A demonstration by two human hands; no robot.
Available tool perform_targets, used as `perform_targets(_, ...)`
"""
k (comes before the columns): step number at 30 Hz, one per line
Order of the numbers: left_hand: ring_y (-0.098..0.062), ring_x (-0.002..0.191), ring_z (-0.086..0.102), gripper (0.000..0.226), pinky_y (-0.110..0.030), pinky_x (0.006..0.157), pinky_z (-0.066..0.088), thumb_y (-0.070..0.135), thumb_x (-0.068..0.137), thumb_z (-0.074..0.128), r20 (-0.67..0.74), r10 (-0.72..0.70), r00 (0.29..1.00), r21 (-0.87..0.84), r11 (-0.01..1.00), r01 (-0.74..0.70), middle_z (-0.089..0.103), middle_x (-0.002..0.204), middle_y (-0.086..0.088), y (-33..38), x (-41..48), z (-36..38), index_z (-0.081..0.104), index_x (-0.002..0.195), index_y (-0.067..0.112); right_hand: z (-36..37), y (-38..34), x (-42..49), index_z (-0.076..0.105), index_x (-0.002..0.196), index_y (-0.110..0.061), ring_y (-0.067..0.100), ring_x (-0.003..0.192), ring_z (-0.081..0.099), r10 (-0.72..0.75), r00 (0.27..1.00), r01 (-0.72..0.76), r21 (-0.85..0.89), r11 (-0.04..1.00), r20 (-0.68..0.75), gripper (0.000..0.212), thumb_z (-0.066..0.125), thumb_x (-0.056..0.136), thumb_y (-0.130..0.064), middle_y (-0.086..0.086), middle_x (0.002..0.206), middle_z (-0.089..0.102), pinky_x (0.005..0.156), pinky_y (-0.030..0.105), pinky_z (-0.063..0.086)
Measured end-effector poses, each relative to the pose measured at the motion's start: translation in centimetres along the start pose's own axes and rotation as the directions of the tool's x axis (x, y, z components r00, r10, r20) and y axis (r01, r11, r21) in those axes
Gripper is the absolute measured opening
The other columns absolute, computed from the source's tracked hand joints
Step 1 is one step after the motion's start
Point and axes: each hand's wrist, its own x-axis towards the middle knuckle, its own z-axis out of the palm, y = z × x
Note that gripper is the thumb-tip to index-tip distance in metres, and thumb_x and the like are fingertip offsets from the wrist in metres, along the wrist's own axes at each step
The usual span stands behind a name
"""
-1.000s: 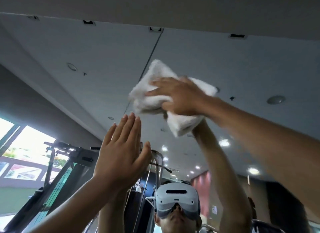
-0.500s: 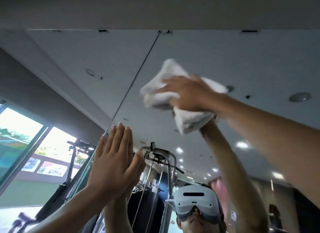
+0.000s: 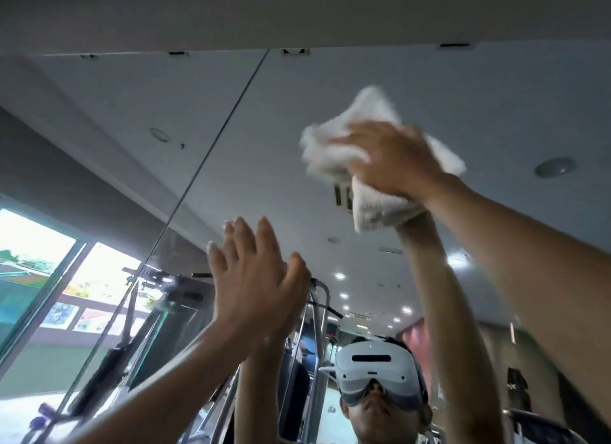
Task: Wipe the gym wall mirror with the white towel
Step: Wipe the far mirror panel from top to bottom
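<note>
High on the mirror (image 3: 330, 89), right grip (image 3: 393, 159) clutches the white towel (image 3: 373, 208)
Left grip (image 3: 251, 278) lies flat against the glass, fingers straight.

Left of your left hand (image 3: 254, 288) a bright window (image 3: 36, 278) shows, and a dark weight machine (image 3: 178, 299) sits just beside that hand. Silver frame bars (image 3: 319, 314) rise just right of it. Well below your right hand (image 3: 393, 159) you see a white headset (image 3: 375, 367). Small ceiling lights (image 3: 340, 276) glow lower down between the two hands, and a round ceiling fitting (image 3: 555, 166) lies to the right of the right hand.
</note>
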Motion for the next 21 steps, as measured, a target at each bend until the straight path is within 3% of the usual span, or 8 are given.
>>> perform_targets(3,-0.021,0.152,-0.023,0.092,-0.042,0.115,-0.024,0.065,0.078,-0.003,0.010,0.080,0.997,0.002,0.997,-0.080,-0.012,0.167,-0.010,2.6,-1.0,0.7,-0.002,0.159,0.021,1.7,-0.3,0.0,0.053,0.138,-0.035,0.021,0.138,0.035,0.505,0.819,-0.497,0.102,0.862,-0.272,0.047,0.045,0.092,-0.038,-0.004,0.150,0.045,0.108,0.046,0.021)
perform_targets(5,-0.019,0.149,-0.029,0.089,-0.044,0.116,-0.025,0.064,0.080,-0.004,0.032,0.133,0.991,0.013,0.991,-0.133,-0.018,0.166,-0.009,2.9,-1.9,1.4,-0.007,0.159,0.024,3.0,-3.2,-1.0,0.050,0.139,-0.034,0.020,0.140,0.031,0.385,0.888,-0.394,0.015,0.919,-0.251,0.048,0.047,0.092,-0.041,-0.003,0.152,0.041,0.109,0.046,0.018)
perform_targets(7,-0.019,0.151,-0.024,0.083,-0.051,0.121,-0.017,0.064,0.086,0.000,-0.010,0.192,0.981,0.014,0.981,-0.192,-0.012,0.167,-0.008,2.3,-2.4,2.0,-0.002,0.160,0.026,3.4,-5.8,-3.1,0.041,0.146,-0.040,0.016,0.146,0.023,0.023,0.996,-0.029,-0.067,0.997,-0.086,0.051,0.044,0.095,-0.044,-0.007,0.160,0.031,0.110,0.046,0.017)
perform_targets(10,-0.019,0.155,-0.008,0.076,-0.055,0.124,-0.003,0.063,0.094,0.011,-0.068,0.245,0.967,-0.008,0.969,-0.246,0.007,0.168,-0.002,1.4,-2.7,2.6,0.012,0.161,0.026,2.0,-4.8,-4.5,0.032,0.150,-0.050,0.008,0.150,0.015,-0.335,0.932,0.337,0.009,0.941,0.138,0.053,0.040,0.097,-0.048,-0.016,0.164,0.020,0.115,0.049,0.010)
perform_targets(12,-0.017,0.155,-0.011,0.074,-0.052,0.124,-0.005,0.064,0.094,0.010,-0.064,0.239,0.969,-0.014,0.971,-0.240,0.005,0.168,0.003,1.3,-2.8,2.7,0.009,0.160,0.029,0.5,-1.7,-3.8,0.034,0.148,-0.052,0.006,0.150,0.016,-0.309,0.936,0.314,-0.004,0.949,0.167,0.052,0.038,0.097,-0.048,-0.018,0.163,0.023,0.115,0.048,0.013)
perform_targets(15,-0.011,0.152,-0.019,0.072,-0.047,0.123,-0.012,0.066,0.091,0.006,-0.061,0.228,0.972,-0.027,0.973,-0.230,-0.004,0.167,0.008,1.5,-2.9,2.7,0.000,0.156,0.035,-0.4,2.6,-2.6,0.041,0.146,-0.047,0.012,0.147,0.025,0.065,0.998,-0.065,-0.031,0.997,-0.015,0.055,0.034,0.092,-0.045,-0.012,0.161,0.032,0.107,0.047,0.024)
perform_targets(17,-0.009,0.151,-0.023,0.073,-0.046,0.122,-0.013,0.066,0.090,0.004,-0.060,0.217,0.974,-0.030,0.975,-0.220,-0.008,0.167,0.009,1.6,-3.0,2.5,-0.003,0.156,0.036,0.6,2.0,-2.4,0.045,0.143,-0.042,0.016,0.145,0.028,0.264,0.949,-0.274,-0.039,0.961,-0.172,0.059,0.032,0.086,-0.045,-0.008,0.159,0.035,0.106,0.046,0.024)
perform_targets(21,-0.009,0.150,-0.025,0.074,-0.045,0.122,-0.015,0.066,0.089,0.004,-0.055,0.212,0.976,-0.034,0.976,-0.214,-0.010,0.166,0.009,1.5,-3.0,2.2,-0.004,0.156,0.036,2.8,-3.7,-3.5,0.038,0.149,-0.038,0.018,0.149,0.021,0.193,0.974,-0.202,-0.070,0.977,-0.114,0.056,0.042,0.094,-0.043,-0.005,0.163,0.027,0.111,0.049,0.017)
